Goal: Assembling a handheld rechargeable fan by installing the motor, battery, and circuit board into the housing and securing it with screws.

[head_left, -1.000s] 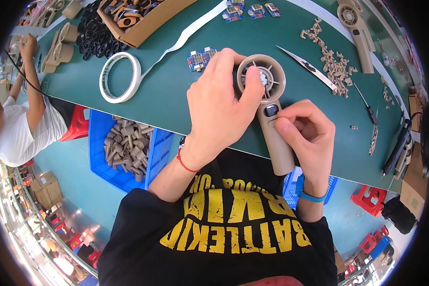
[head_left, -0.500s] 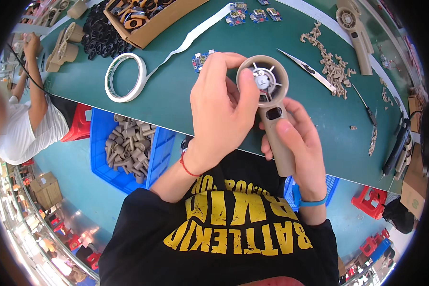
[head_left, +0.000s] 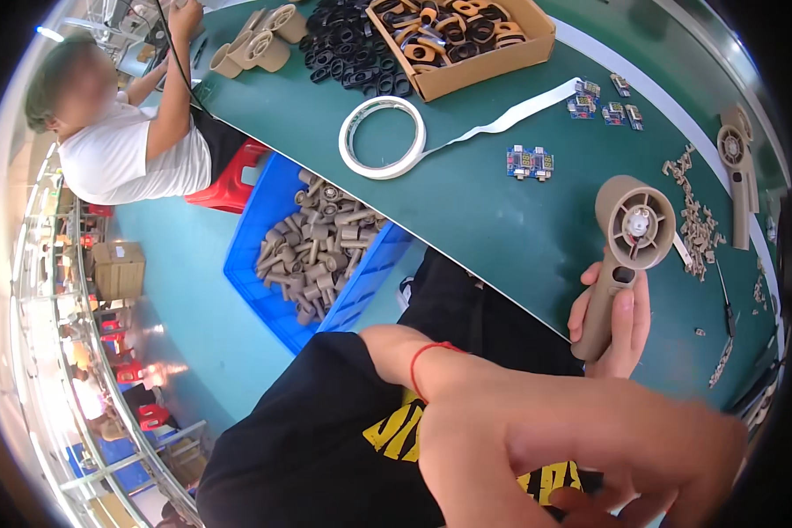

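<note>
A beige handheld fan body (head_left: 600, 299) is upright, slightly tilted, above the table's near edge. Its round head shows a spoked mount with a small pale motor in the middle, and a dark oval opening sits below the head. My right hand (head_left: 629, 327) is wrapped round its handle. Apart from the fan, my left hand (head_left: 546, 431) is raised large and close to the view at the bottom, its fingers bent and partly smeared, so whether it holds anything is unclear. Beyond, two small blue circuit boards (head_left: 530, 164) lie on the green table (head_left: 475, 207).
A white tape roll (head_left: 350, 148) has a strip pulled out toward more circuit boards (head_left: 583, 107). Behind are a cardboard box (head_left: 480, 77) of rings and black parts (head_left: 350, 51). Small beige clips (head_left: 699, 231) lie right. A blue crate (head_left: 260, 295) holds fan bodies. A person (head_left: 128, 158) sits left.
My left hand has come off the fan head and swung down toward me. My right hand still holds the fan body, now further right in view. The whole view has shifted leftward.
</note>
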Demonstrator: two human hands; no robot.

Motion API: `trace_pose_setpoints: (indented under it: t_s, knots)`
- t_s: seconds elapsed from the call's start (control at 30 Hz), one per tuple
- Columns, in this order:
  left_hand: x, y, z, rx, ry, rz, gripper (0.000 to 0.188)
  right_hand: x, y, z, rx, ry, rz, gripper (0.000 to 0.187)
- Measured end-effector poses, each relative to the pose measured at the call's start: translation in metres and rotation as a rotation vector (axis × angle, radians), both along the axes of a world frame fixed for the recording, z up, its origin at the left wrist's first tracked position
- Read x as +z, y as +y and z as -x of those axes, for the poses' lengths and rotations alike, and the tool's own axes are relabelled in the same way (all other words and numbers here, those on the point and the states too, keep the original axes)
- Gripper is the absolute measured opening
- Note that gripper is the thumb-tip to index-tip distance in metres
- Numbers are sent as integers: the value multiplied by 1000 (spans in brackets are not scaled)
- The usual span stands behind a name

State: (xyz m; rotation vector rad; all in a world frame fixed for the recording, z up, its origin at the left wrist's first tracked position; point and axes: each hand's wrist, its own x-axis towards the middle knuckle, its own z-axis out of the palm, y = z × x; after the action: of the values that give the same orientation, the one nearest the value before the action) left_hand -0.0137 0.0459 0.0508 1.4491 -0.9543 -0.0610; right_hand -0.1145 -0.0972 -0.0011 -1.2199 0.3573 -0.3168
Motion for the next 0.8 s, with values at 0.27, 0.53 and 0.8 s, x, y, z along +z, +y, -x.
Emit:
trace_pose_setpoints:
  t_s: [0.27,0.53,0.8]
  knots:
    - [-1,-11,13,-227,249,122,24,-5,2,-5,-98,32,78,50]
    - [0,-13,5,-425,407,237,20,-1,2,-4,-114,27,56,52]
    - [0,-6,18,-593,563,339,18,-3,0,-3,-90,-3,59,45]
